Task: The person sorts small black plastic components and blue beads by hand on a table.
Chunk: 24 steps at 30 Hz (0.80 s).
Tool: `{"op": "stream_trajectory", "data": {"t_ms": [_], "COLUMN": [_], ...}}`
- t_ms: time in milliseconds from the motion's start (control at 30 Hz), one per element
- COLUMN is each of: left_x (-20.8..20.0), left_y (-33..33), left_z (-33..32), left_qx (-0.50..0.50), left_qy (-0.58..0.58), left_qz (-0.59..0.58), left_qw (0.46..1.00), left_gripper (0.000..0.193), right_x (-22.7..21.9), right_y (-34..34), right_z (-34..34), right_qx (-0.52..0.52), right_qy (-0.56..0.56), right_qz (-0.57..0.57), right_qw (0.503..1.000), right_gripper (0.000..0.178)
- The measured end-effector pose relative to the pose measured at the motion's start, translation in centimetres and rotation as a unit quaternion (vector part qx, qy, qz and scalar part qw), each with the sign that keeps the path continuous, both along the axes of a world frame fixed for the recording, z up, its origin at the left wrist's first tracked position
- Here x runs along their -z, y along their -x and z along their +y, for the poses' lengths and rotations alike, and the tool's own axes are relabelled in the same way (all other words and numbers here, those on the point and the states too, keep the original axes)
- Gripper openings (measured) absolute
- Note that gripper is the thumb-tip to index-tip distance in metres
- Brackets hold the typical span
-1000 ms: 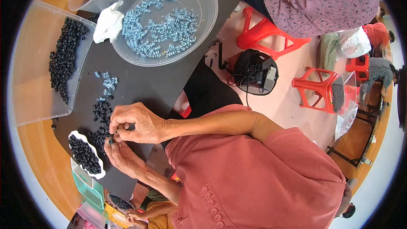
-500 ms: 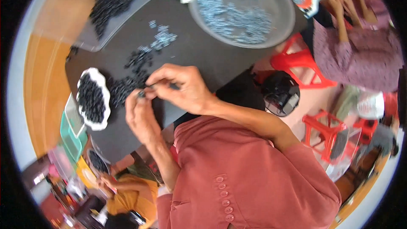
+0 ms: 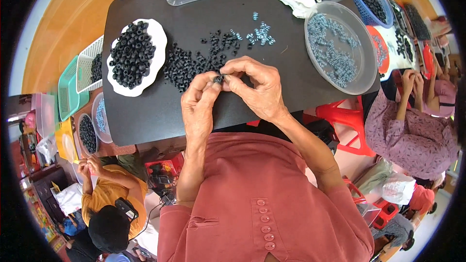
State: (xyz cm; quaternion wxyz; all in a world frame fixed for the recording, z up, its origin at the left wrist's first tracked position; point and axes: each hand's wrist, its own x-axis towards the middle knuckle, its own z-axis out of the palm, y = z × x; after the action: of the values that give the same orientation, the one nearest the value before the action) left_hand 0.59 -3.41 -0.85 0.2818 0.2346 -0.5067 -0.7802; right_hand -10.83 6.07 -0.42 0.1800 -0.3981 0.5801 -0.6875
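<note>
Working step: judged to be close, two-handed handling of one small black piece (image 3: pixel 219 79), perhaps fitting or adjusting it; the fingertips hide the exact action.
Black piece: located where the two hands meet, over the dark surface (image 3: pixel 296 75), round end partly visible.
Left hand (image 3: pixel 198 106): grip narrow, thumb and forefinger pinching the black piece.
Right hand (image 3: pixel 258 87): grip narrow, thumb and fingertip brought up to the same piece; cannot tell whether they pinch it or a second, smaller part.
Loose black parts (image 3: pixel 187 68): spread in a heap on the surface, just beyond the left hand, unheld.
Blue-grey coils (image 3: pixel 262 34): small group on the surface, near the far right end of the heap.
Round clear tub (image 3: pixel 370 65): at the right of the surface, holding many more coils.
White wavy-edged dish (image 3: pixel 159 43): left of the heap, piled with black parts.
Next move: judged to call for a steady left pinch, right fingertips lined up with the piece, and light pressure, since so small a part could slip or turn.
</note>
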Motion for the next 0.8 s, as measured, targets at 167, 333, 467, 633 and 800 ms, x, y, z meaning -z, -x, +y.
{"op": "stream_trajectory", "data": {"t_ms": [167,333,467,633,800], "left_x": [0.63,-0.02,-0.14,0.25,0.16], "left_y": [-0.21,0.05,0.08,-0.06,-0.11], "left_z": [-0.23,0.02,-0.05,-0.2,-0.39], "left_qx": [0.011,0.017,0.023,0.025,0.024], "left_qy": [0.011,0.008,0.01,0.003,-0.029], "left_qz": [-0.006,-0.032,-0.041,0.0,0.036], "left_qw": [1.0,0.999,0.999,1.0,0.999], "left_gripper": [0.016,0.016,0.016,0.017,0.02], "right_x": [-0.34,-0.19,-0.17,-0.45,-0.96], "right_y": [-0.07,0.02,0.06,-0.32,-0.34], "right_z": [-0.08,-0.18,-0.35,-0.49,-0.17], "right_qx": [-0.001,0.015,0.031,0.037,0.008], "right_qy": [-0.001,0.013,0.01,0.001,-0.029], "right_qz": [0.024,0.072,0.1,0.076,0.117], "right_qw": [1.0,0.997,0.994,0.996,0.993], "right_gripper": [0.015,0.016,0.017,0.022,0.031]}}
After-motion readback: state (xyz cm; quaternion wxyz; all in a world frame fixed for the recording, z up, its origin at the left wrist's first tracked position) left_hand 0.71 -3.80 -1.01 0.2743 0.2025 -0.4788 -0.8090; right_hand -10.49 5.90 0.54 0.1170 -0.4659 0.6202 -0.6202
